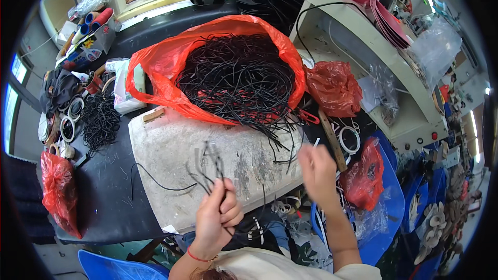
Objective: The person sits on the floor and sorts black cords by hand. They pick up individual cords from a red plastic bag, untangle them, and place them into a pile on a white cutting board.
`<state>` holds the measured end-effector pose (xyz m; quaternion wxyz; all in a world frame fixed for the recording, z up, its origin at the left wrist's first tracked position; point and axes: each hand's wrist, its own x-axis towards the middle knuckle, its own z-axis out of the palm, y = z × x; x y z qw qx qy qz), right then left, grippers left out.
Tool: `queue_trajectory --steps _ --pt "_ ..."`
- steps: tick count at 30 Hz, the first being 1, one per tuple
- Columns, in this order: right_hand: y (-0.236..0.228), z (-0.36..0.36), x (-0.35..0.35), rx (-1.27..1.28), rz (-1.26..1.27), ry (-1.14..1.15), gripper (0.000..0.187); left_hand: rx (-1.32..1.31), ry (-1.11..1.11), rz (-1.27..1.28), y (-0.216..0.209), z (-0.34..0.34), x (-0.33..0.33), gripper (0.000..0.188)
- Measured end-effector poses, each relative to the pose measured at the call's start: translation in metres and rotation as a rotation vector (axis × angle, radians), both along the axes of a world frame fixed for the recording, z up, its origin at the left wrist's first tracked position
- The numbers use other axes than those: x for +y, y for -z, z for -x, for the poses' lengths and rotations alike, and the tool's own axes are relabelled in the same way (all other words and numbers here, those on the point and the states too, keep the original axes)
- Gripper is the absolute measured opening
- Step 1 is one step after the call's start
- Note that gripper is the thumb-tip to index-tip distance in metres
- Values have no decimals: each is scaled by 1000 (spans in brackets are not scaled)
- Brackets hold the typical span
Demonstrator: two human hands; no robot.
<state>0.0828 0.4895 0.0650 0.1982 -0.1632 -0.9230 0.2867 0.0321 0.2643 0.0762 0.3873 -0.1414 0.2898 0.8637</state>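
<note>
My left hand is closed on several thin black cords, whose blurred upper ends stick up over the pale board. My right hand, smeared by motion, is raised at the board's right edge with its fingers curled. A small white tip shows beside those fingers; what they hold, if anything, cannot be made out. Beyond both hands, a red plastic bag gapes around a large tangle of black cords, and some ends spill onto the board. One loose cord curves across the board's left edge.
A pale machine housing stands at the right, with a knotted red bag beside it. Tape rolls and a wooden stick lie near my right hand. Another black cord bundle and a red bag are at the left.
</note>
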Motion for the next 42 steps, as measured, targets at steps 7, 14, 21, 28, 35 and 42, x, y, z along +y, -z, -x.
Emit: queue_trajectory --steps 7,14,21,28,35,42 --pt "52 45 35 7 50 142 24 40 -63 24 6 0 4 26" --pt "36 28 16 32 -306 202 15 48 7 -30 15 6 6 30" --pt "-5 -38 -34 177 -249 -213 19 52 181 -8 38 -4 67 40" --pt "48 -47 -84 227 -111 -273 9 -46 52 3 -11 5 53 25" --pt "40 49 -19 278 -100 41 10 251 -118 166 -35 -12 28 24" --pt "62 88 -28 147 -178 -29 8 153 -142 107 -35 -1 18 23"
